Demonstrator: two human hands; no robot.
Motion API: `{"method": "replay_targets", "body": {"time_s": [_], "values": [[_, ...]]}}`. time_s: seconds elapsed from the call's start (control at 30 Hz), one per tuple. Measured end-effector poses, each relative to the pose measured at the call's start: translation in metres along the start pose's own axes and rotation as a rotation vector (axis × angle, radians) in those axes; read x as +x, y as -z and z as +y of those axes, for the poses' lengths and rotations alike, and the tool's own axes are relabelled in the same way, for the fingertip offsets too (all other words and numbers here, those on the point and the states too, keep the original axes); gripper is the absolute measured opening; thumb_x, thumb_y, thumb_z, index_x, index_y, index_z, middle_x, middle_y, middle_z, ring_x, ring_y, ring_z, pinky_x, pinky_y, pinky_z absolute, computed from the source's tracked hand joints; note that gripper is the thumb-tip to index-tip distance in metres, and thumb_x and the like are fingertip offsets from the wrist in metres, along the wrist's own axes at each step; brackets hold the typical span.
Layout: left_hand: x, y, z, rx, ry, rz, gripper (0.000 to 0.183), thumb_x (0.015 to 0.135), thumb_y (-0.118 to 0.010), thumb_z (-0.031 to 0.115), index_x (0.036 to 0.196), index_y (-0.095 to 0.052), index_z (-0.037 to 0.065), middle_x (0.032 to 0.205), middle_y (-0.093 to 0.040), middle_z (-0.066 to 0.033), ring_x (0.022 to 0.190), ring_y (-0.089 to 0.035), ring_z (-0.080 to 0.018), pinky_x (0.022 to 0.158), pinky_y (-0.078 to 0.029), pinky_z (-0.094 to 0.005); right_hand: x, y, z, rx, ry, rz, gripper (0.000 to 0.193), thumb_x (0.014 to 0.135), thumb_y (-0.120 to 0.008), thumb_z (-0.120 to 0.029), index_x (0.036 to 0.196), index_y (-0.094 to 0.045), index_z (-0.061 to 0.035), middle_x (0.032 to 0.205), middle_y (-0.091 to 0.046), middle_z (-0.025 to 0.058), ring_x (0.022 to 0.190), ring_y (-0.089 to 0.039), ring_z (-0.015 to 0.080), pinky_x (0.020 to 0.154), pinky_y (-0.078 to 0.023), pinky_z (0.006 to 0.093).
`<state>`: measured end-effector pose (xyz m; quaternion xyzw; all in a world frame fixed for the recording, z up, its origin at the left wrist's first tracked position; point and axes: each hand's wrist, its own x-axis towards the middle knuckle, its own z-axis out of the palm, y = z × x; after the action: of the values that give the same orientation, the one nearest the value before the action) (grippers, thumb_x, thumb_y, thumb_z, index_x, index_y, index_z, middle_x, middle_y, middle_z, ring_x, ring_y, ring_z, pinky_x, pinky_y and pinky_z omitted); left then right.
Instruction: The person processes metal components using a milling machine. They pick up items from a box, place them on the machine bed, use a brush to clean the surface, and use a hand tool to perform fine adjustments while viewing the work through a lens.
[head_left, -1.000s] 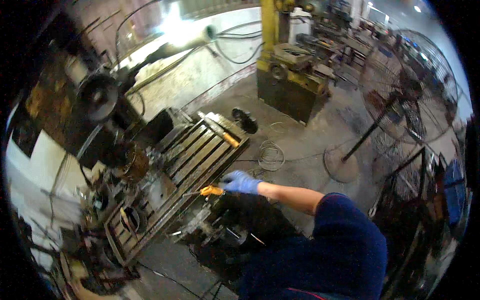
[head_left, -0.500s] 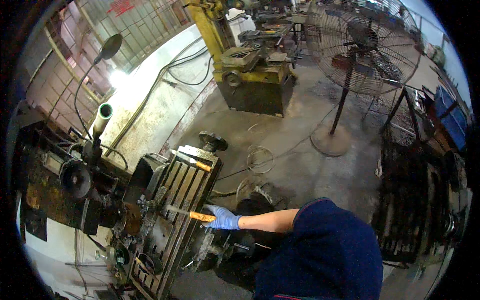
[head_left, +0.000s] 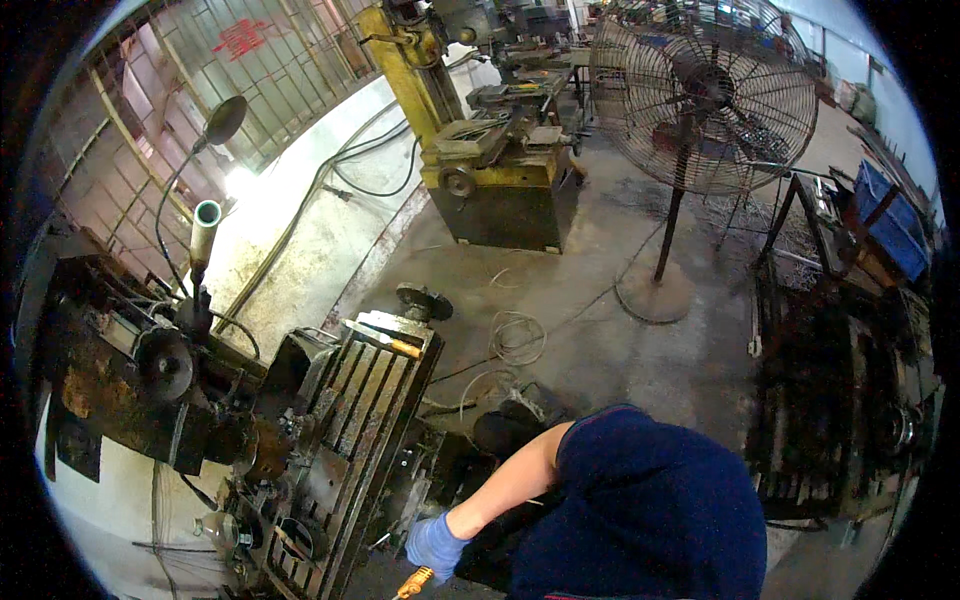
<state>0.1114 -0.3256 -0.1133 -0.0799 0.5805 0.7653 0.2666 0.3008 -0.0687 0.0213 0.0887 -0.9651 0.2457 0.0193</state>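
My right hand, in a blue glove, is closed around the orange handle of a file, low in the view beside the milling machine. The handle points down and to the left, and the file's blade runs out of the picture at the lower edge. The slotted machine table lies just left of the hand, apart from it. At the table's far end rests another orange-handled tool with a pale blade. My left hand is out of view.
A handwheel juts from the table's far end. Beyond stands a yellow machine on the floor. A large pedestal fan stands at the far right, with loose cable coils before it. Dark metal racking fills the right side.
My right hand has moved down and nearer, away from beside the table's middle, taking the file with it. The file has swung from pointing left over the table to pointing downward.
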Motion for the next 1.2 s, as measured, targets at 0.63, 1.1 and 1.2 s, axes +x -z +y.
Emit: {"method": "replay_targets", "body": {"time_s": [0.63,1.1,1.2], "values": [[-0.025,0.043,-0.014,-0.276,-0.18,-0.14,0.032,0.087,-0.046,0.025,0.111,-0.05,0.005,0.108,-0.052,-0.0103,0.102,-0.047,-0.0262,0.087,-0.039,-0.0413,0.009,0.002,-0.016,0.104,0.011,-0.213,0.047,0.058,-0.062,-0.048,0.065,-0.064,-0.0013,0.062,-0.058,0.0198,0.058,-0.057,0.0355,0.055,-0.046,0.0436],[-0.067,0.012,-0.015,-0.381,-0.124,0.092,0.008,0.078,-0.058,0.014,0.078,-0.052,0.008,0.063,-0.05,0.0,0.063,-0.052,-0.0155,0.066,-0.047,-0.0347,0.032,0.12,0.088,-0.236,-0.635,-0.03,0.05,0.072,-0.055,-0.051,0.082,-0.066,-0.0039,0.082,-0.064,0.0179,0.08,-0.062,0.0321,0.072,-0.048,0.0399],[-0.066,0.005,-0.01,-0.329,-0.114,0.128,0.008,0.078,-0.057,0.013,0.077,-0.052,0.007,0.066,-0.051,0.0,0.063,-0.052,-0.0157,0.065,-0.047,-0.0354,0.07,0.112,0.114,-0.202,-0.647,0.023,0.046,0.072,-0.057,-0.046,0.088,-0.065,-0.0042,0.087,-0.064,0.0171,0.083,-0.062,0.0316,0.072,-0.048,0.0404]]}}
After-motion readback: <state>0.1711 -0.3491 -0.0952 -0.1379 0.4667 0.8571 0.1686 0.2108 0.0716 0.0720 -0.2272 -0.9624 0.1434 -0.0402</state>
